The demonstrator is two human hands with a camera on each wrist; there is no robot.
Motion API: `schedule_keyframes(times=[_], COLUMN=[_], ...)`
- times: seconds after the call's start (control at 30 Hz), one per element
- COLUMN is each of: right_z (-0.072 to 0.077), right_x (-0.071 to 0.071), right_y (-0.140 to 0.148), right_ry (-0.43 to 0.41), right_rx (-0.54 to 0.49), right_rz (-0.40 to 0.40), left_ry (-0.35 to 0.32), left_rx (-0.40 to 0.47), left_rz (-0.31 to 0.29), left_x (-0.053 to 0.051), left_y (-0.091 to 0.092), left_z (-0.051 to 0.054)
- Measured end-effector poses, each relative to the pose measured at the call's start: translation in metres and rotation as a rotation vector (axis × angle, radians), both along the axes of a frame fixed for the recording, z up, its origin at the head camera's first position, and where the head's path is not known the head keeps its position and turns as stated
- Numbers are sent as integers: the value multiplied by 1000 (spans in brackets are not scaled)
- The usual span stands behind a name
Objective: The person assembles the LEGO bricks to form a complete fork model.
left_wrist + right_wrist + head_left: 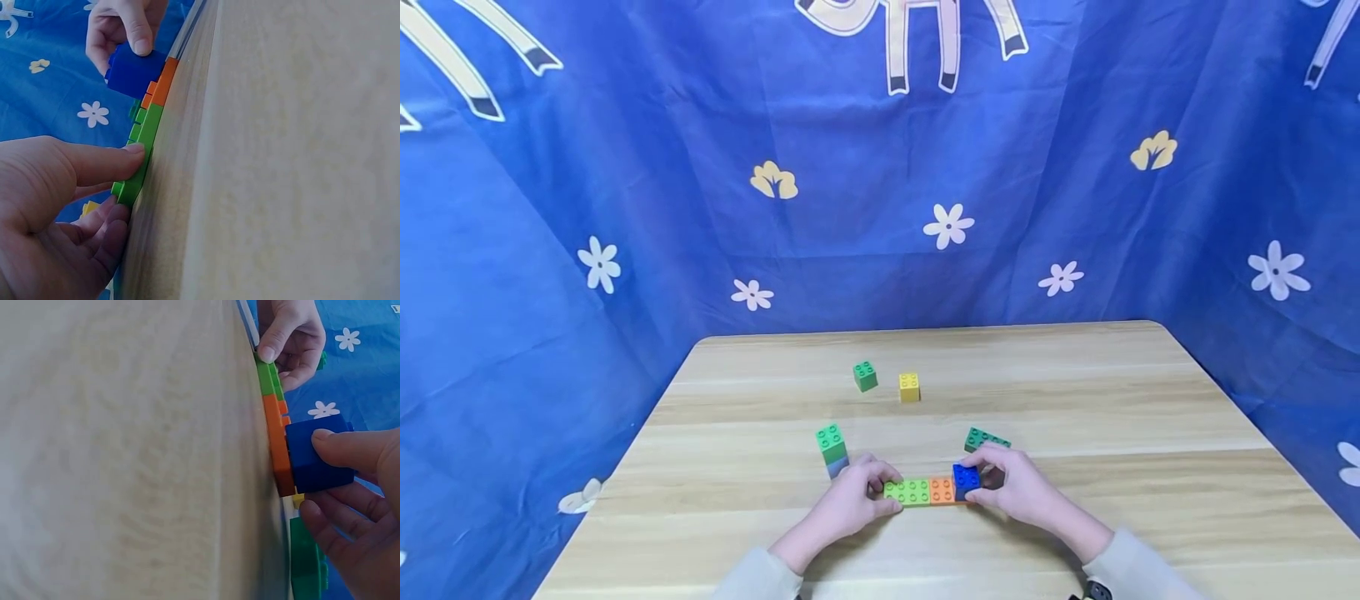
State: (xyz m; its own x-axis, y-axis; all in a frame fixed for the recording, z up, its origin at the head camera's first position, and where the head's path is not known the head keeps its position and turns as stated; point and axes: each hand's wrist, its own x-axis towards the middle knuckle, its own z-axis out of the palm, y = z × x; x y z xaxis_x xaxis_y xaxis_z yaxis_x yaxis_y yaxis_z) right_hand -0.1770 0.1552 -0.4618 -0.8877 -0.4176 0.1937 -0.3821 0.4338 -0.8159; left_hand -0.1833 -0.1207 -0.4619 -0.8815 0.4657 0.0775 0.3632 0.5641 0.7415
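Near the front of the table, a flat light green brick lies end to end with a flat orange brick. My left hand pinches the light green brick at its left end, thumb in front and fingers behind. At the right end of the orange brick sits a tall blue brick, gripped between the thumb and fingers of my right hand. In the right wrist view the blue brick stands on the orange brick's studs; whether it is fully pressed down I cannot tell.
Just behind the right hand lies a dark green brick. Left of the row, a green brick stands with a blue-grey piece below it. Farther back are a small green brick and a yellow brick. Blue curtains surround the table.
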Motion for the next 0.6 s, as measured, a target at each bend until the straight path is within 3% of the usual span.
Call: schedule_keyframes(times=[0.6], right_z=[-4], right_x=[1], right_y=[-2], right_ry=[-93], right_rx=[-104], right_rz=[-38], left_ry=[17], left_rx=[1], left_rz=[-8], left_x=[-3], left_y=[-1], left_z=[-2])
